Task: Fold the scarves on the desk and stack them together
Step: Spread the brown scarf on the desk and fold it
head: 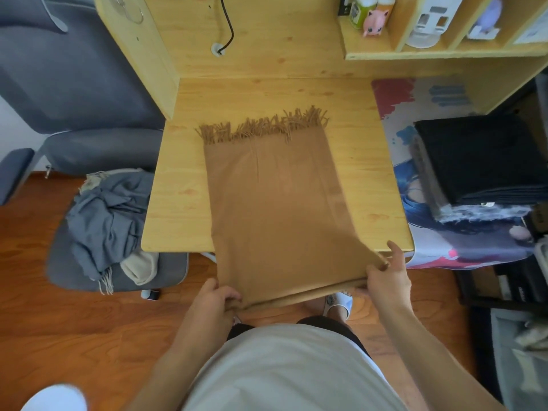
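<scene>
- Scarf [275, 200], tan, half-folded on bench [178, 221]; left hand [215, 301] and right hand [387, 277] pinch its six o'clock corners.
- Dark folded stack [474, 158] waits at three o'clock; grey scarves [109, 221] at nine o'clock unfolded.

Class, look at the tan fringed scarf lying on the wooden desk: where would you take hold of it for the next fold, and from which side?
Take the tan fringed scarf at its two near corners, from the desk's front edge, where the left hand and right hand already grip. That folded edge overhangs the desk, and the fringe lies flat at the far end.
</scene>
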Available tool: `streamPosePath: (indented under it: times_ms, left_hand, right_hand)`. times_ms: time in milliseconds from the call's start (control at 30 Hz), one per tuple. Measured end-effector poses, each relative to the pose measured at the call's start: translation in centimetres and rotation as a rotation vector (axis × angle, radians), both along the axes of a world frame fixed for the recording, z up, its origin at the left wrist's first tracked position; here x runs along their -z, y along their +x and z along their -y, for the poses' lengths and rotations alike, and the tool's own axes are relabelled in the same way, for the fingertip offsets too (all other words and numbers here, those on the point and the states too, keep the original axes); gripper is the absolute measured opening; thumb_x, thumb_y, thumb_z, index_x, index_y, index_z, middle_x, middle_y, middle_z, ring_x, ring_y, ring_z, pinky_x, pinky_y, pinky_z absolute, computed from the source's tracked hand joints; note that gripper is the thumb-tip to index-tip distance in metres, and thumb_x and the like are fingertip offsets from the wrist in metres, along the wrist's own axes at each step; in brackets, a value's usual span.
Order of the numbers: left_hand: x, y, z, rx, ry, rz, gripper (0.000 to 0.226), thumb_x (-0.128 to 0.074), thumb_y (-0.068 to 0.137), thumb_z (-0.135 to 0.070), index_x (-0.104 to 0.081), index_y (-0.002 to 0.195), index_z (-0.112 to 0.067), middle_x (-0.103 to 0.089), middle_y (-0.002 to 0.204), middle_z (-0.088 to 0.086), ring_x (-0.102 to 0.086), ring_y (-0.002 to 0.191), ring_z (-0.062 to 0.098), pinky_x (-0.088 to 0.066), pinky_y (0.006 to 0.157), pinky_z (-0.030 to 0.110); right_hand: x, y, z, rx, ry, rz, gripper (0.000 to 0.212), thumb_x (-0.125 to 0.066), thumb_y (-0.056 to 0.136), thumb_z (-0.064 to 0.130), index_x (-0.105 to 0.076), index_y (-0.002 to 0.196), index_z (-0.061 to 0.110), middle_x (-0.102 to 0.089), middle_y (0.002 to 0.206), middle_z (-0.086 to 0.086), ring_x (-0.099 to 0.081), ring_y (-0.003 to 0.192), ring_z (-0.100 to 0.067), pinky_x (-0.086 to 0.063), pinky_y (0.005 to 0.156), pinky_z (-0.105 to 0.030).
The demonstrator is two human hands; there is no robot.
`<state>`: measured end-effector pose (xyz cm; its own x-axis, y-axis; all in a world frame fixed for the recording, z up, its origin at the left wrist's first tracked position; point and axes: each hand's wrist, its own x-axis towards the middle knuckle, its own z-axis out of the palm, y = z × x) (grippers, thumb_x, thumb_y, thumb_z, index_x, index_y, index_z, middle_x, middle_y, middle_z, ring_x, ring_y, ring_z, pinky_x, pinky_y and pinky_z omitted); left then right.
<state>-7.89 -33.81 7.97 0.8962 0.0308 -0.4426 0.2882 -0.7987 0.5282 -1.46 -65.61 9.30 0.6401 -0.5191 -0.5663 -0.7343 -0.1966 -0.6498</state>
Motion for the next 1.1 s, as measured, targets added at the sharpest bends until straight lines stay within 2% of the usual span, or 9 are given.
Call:
streamPosePath:
  times_ms: [133, 200, 333, 467, 600, 667, 800, 933, 1100]
  left_hand:
    - [-1.2, -0.1, -1.6, 0.168, 0.027, 0.236, 0.028, -0.082, 0.08, -0.012, -0.08, 0.093, -0.037, -0.045, 0.145, -0.009, -0.031, 0.141, 0.019, -0.032, 0.111, 0.036]
    - [-2.0, 0.8, -2.6, 0.198, -0.165, 0.141, 0.03, -0.075, 0.089, -0.014, -0.076, 0.095, -0.043, -0.037, 0.154, -0.023, -0.015, 0.152, 0.002, -0.021, 0.119, 0.034]
    - [-2.4, 3.7, -3.3, 0.076, -0.463, -0.05, 0.028, -0.066, 0.099, -0.018, -0.074, 0.106, -0.044, -0.063, 0.131, -0.028, -0.046, 0.134, -0.007, -0.039, 0.114, 0.033]
    - [-3.1, 6.6, -3.5, -0.049, -0.658, -0.093, 0.016, -0.055, 0.106, -0.027, -0.068, 0.102, -0.018, -0.065, 0.099, 0.014, -0.064, 0.097, 0.029, -0.046, 0.089, 0.044]
    - [-5.4, 10.2, -4.0, -0.218, -0.75, -0.011, 0.023, -0.054, 0.102, -0.028, -0.068, 0.106, -0.011, -0.068, 0.108, 0.01, -0.066, 0.102, 0.031, -0.053, 0.098, 0.052]
    - [-6.8, 13.6, -4.7, -0.291, -0.779, 0.056, 0.021, -0.056, 0.099, -0.03, -0.072, 0.101, -0.017, -0.071, 0.104, 0.002, -0.067, 0.099, 0.026, -0.052, 0.094, 0.051]
    - [-6.4, 23.2, -6.4, -0.61, -0.924, 0.108, 0.028, -0.061, 0.1, -0.036, -0.068, 0.12, -0.018, -0.074, 0.116, 0.0, -0.068, 0.113, 0.026, -0.052, 0.097, 0.049]
    - [0.7, 27.4, -6.3, -0.765, -0.667, -0.129, 0.045, -0.056, 0.098, -0.06, -0.063, 0.126, -0.025, -0.07, 0.119, 0.001, -0.065, 0.11, 0.028, -0.053, 0.095, 0.048]
    - [5.0, 24.3, -4.3, -0.836, -0.401, -0.18, 0.036, -0.055, 0.101, -0.052, -0.064, 0.101, -0.017, -0.064, 0.102, 0.0, -0.062, 0.094, 0.028, -0.052, 0.096, 0.051]
  right_hand:
    - [-3.4, 2.3, 0.5, -0.203, 0.032, 0.09, 0.035, -0.049, 0.097, 0.003, -0.066, 0.118, 0.026, -0.064, 0.084, -0.009, -0.064, 0.047, -0.019, -0.057, 0.048, -0.026]
    - [-4.4, 3.6, 1.2, -0.294, 0.134, 0.078, 0.02, -0.055, 0.098, 0.001, -0.07, 0.106, 0.012, -0.067, 0.089, -0.02, -0.068, 0.053, -0.023, -0.061, 0.055, -0.029]
    - [-5.9, 6.9, 3.8, -0.717, 0.295, 0.003, 0.036, -0.074, 0.086, -0.004, -0.064, 0.115, 0.016, -0.076, 0.098, -0.014, -0.074, 0.093, -0.029, -0.059, 0.088, -0.041]
    - [-4.9, 10.0, 5.2, -0.906, -0.005, -0.013, 0.047, -0.074, 0.077, -0.013, -0.07, 0.083, 0.033, -0.071, 0.081, -0.013, -0.068, 0.079, -0.034, -0.053, 0.079, -0.044]
    - [-5.7, 13.8, 4.6, -0.919, -0.131, 0.12, 0.024, -0.078, 0.083, 0.001, -0.071, 0.08, 0.024, -0.062, 0.1, -0.003, -0.059, 0.092, -0.02, -0.041, 0.079, -0.018]
    - [-7.0, 17.5, 4.1, -0.865, -0.028, 0.185, 0.006, -0.077, 0.087, 0.013, -0.073, 0.091, 0.012, -0.067, 0.111, 0.001, -0.062, 0.102, -0.016, -0.042, 0.091, -0.028]
    - [-6.0, 27.1, 0.7, -0.604, 0.302, 0.243, 0.047, -0.079, 0.079, 0.036, -0.066, 0.108, 0.002, -0.071, 0.107, -0.017, -0.069, 0.1, -0.028, -0.051, 0.091, -0.043]
    - [3.3, 33.0, -3.0, -0.527, 0.303, 0.034, 0.054, -0.081, 0.082, 0.04, -0.064, 0.125, 0.011, -0.073, 0.114, -0.005, -0.069, 0.109, -0.026, -0.054, 0.096, -0.04]
    - [9.2, 33.0, -3.7, -0.506, 0.002, 0.03, 0.024, -0.072, 0.091, 0.035, -0.072, 0.105, 0.015, -0.074, 0.098, -0.005, -0.072, 0.088, -0.027, -0.06, 0.087, -0.044]
